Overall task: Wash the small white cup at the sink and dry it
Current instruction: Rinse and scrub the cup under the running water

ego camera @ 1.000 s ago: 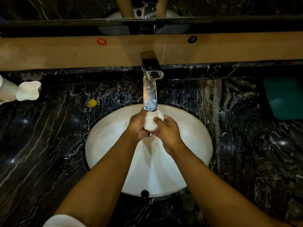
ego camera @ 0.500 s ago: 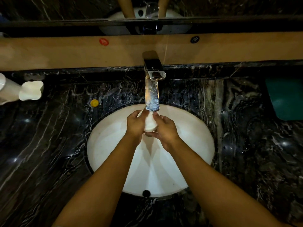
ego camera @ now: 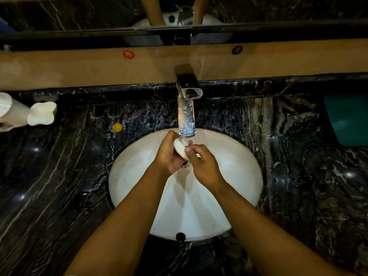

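- The small white cup (ego camera: 180, 149) is held tilted over the white sink (ego camera: 239, 176), just under the spout end of the chrome faucet (ego camera: 186, 108).
- The cup sits between both hands, above the drain (ego camera: 186, 165), which shows just below it.
- The left hand (ego camera: 169, 156) is wrapped around the cup from the left, with its fingers curled behind the cup and up toward the spout.
- The right hand (ego camera: 203, 164) is closed on the cup's right side, its thumb pressed on the rim edge and a fingertip showing at the cup's mouth.
- Both forearms reach in from the near edge across the basin.
- A dark overflow hole (ego camera: 180, 236) sits in the near wall of the sink.
- The sink is set into a black marble tabletop (ego camera: 59, 186) veined with white.
- On the tabletop to the left of the sink lies a small yellow round object (ego camera: 117, 127).
- Farther left, at the edge of view, is a white dispenser (ego camera: 29, 114) with a lobed top.
- At the right edge rests a teal object (ego camera: 348, 120), well apart from the sink.
- Behind the faucet runs a tan ledge (ego camera: 79, 68) carrying a red sticker (ego camera: 128, 54) and a dark sticker (ego camera: 237, 50).
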Action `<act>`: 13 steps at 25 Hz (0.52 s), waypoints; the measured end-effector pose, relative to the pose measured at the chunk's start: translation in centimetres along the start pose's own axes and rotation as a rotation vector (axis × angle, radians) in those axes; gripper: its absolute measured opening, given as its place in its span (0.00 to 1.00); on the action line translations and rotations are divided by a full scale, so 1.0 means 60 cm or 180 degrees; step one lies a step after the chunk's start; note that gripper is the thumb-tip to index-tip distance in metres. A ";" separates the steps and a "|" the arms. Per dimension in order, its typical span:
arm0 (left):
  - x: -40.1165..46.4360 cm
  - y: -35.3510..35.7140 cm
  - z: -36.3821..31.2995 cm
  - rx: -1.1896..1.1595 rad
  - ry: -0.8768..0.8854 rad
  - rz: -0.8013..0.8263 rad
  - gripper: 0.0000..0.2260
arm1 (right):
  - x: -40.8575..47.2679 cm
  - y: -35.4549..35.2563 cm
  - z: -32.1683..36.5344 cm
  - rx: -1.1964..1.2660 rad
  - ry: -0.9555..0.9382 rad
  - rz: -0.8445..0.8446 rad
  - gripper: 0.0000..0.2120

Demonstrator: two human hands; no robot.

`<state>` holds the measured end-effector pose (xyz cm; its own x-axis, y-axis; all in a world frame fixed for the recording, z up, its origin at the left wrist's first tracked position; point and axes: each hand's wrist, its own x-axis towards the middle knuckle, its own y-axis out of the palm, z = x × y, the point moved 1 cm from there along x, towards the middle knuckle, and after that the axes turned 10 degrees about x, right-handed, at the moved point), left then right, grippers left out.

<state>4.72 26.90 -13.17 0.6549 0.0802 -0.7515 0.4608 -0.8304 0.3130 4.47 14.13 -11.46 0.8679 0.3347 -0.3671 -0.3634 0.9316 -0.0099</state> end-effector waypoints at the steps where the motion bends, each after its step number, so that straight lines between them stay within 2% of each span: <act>1: 0.002 -0.001 0.000 -0.0152 -0.0014 -0.0002 0.12 | -0.002 0.000 -0.004 0.0077 0.0018 -0.0097 0.04; 3: 0.004 -0.005 0.006 -0.0228 0.0027 -0.0035 0.16 | -0.003 0.004 -0.009 0.0256 0.0110 -0.0498 0.02; 5: 0.002 -0.010 0.015 -0.0017 0.0124 -0.0165 0.21 | 0.001 0.006 -0.007 0.0724 0.0361 -0.0801 0.09; 8: 0.002 -0.021 0.021 0.0123 0.0304 -0.0480 0.21 | 0.014 0.003 -0.008 0.1443 0.1158 -0.0698 0.20; 10: -0.005 -0.025 0.026 0.0327 0.0432 -0.0550 0.17 | 0.022 -0.002 -0.009 0.1266 0.1469 -0.0603 0.16; 13: -0.017 -0.028 0.035 0.1168 0.0846 -0.0859 0.09 | 0.028 -0.005 -0.002 0.0958 0.1554 -0.0544 0.04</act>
<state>1.99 27.07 -14.13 0.6932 0.4154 -0.5890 0.4253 -0.8955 -0.1311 6.00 14.38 -12.21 0.6237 0.1390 -0.7692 -0.0587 0.9896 0.1313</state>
